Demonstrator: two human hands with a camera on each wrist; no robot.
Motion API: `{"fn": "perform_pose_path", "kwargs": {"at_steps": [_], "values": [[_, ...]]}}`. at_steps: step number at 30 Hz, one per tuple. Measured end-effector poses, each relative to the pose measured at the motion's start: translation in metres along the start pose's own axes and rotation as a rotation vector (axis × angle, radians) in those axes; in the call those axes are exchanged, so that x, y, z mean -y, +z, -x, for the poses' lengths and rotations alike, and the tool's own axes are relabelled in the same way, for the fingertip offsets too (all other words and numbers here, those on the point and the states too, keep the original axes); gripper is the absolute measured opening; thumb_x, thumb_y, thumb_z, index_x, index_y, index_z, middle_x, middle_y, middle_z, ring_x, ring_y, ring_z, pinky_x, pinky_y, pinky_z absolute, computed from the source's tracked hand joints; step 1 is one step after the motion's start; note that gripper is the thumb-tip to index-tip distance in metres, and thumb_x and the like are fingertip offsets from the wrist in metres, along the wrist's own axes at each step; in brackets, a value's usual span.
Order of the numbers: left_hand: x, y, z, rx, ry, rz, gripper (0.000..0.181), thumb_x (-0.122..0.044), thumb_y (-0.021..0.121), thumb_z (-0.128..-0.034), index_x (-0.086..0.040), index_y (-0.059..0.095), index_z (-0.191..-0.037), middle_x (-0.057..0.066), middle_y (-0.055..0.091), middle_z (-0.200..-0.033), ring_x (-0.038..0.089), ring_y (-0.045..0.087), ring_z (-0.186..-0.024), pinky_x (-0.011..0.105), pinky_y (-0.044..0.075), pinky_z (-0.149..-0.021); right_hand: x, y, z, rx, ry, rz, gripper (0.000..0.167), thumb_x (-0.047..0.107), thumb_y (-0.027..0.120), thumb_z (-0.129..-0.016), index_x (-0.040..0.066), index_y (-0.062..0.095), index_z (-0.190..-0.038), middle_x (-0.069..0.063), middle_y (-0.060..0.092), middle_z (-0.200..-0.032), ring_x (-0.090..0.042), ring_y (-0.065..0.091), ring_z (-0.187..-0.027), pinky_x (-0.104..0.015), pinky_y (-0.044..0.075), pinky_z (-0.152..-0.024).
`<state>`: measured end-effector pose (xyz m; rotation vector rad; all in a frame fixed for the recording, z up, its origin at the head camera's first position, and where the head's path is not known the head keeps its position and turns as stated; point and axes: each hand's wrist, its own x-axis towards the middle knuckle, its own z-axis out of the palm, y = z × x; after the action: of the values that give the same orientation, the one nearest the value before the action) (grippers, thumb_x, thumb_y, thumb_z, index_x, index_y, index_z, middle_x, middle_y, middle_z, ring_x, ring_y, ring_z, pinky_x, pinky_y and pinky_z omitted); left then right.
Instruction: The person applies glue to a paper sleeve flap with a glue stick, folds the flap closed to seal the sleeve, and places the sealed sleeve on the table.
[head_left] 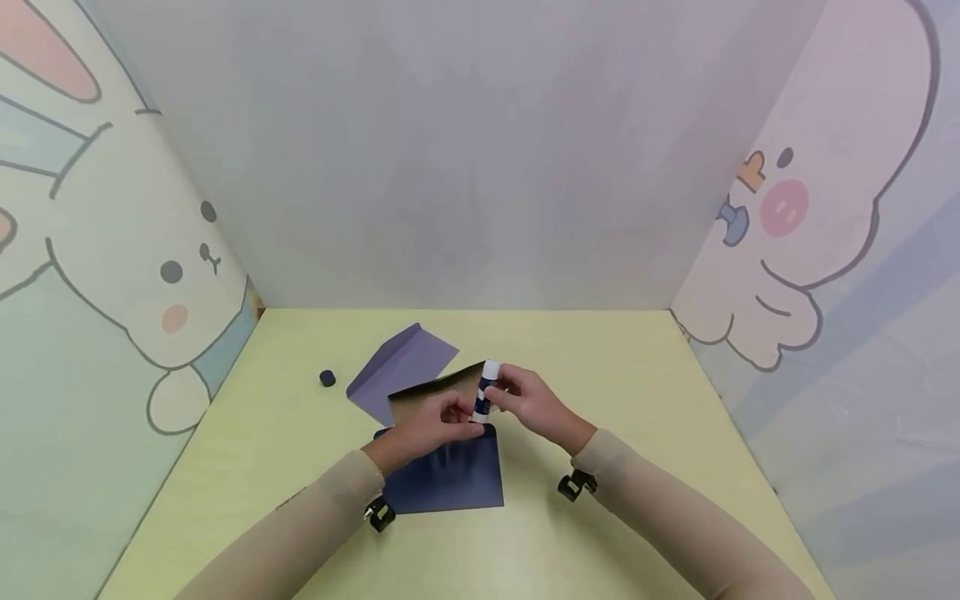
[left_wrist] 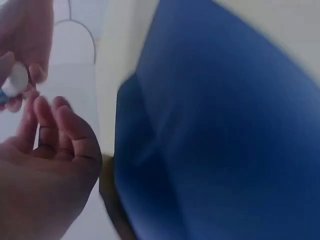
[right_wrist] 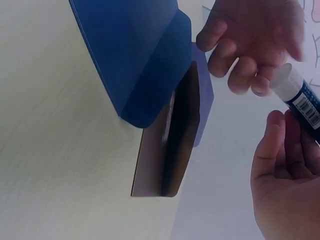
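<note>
My right hand (head_left: 531,402) holds a glue stick (head_left: 487,392), dark blue with white ends, tilted above the envelopes. Close to its lower end is my left hand (head_left: 438,427), with fingers loosely bent and nothing seen in them. In the right wrist view, a barcode shows on the glue stick (right_wrist: 302,102), and the left hand (right_wrist: 250,37) appears slightly apart from it. Below the hands lies a dark blue envelope (head_left: 450,479) with its flap open toward the back. A brown envelope (head_left: 405,407) lies behind it, partly hidden by the left hand.
A purple envelope (head_left: 408,362) with a raised flap lies at the back, overlapped by the brown one. Further left, a small dark cap (head_left: 327,378) sits on the pale yellow table (head_left: 600,358). Walls with cartoon animals enclose the table.
</note>
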<state>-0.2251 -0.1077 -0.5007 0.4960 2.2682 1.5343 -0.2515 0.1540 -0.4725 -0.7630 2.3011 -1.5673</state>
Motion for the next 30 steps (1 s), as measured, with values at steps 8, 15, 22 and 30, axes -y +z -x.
{"fn": "perform_pose_path", "kwargs": {"at_steps": [8,15,22,30], "values": [[0.014,-0.04,0.009,-0.026,-0.074,-0.729,0.036,-0.027,0.092,-0.1043,-0.01,0.081,-0.135,0.008,0.074,-0.122,0.021,0.071,-0.108,0.047,0.065,-0.1,-0.012,-0.014,0.007,-0.037,0.032,-0.134,0.029,0.02,0.053,-0.127,-0.006,0.059,-0.139,-0.037,0.078,-0.135,-0.013,0.08,-0.113,-0.032,0.059,-0.094],[0.03,-0.045,0.011,-0.043,-0.144,-0.873,0.02,-0.018,0.092,-0.1035,-0.012,0.074,-0.095,0.004,0.062,-0.099,0.019,0.058,-0.087,0.041,0.054,-0.081,-0.02,-0.016,0.015,-0.066,0.067,-0.145,0.03,0.021,0.053,-0.127,-0.007,0.059,-0.136,-0.032,0.077,-0.125,-0.016,0.075,-0.105,-0.029,0.056,-0.089],[0.022,-0.04,0.008,-0.055,-0.135,-0.737,0.031,-0.016,0.089,-0.1058,-0.015,0.068,-0.083,0.003,0.057,-0.091,0.019,0.055,-0.083,0.038,0.045,-0.079,-0.023,-0.016,0.018,-0.1,0.091,-0.159,0.033,0.023,0.053,-0.127,-0.008,0.058,-0.137,-0.031,0.075,-0.124,-0.022,0.076,-0.111,-0.028,0.057,-0.091],[0.005,-0.013,-0.02,-0.043,-0.098,-0.796,0.024,-0.018,0.088,-0.1071,-0.015,0.074,-0.088,0.002,0.064,-0.093,0.018,0.059,-0.084,0.038,0.052,-0.079,-0.025,-0.018,0.021,-0.176,0.107,-0.226,0.033,0.023,0.044,-0.129,-0.008,0.056,-0.135,-0.005,0.064,-0.101,-0.017,0.066,-0.091,-0.035,0.06,-0.089]]}}
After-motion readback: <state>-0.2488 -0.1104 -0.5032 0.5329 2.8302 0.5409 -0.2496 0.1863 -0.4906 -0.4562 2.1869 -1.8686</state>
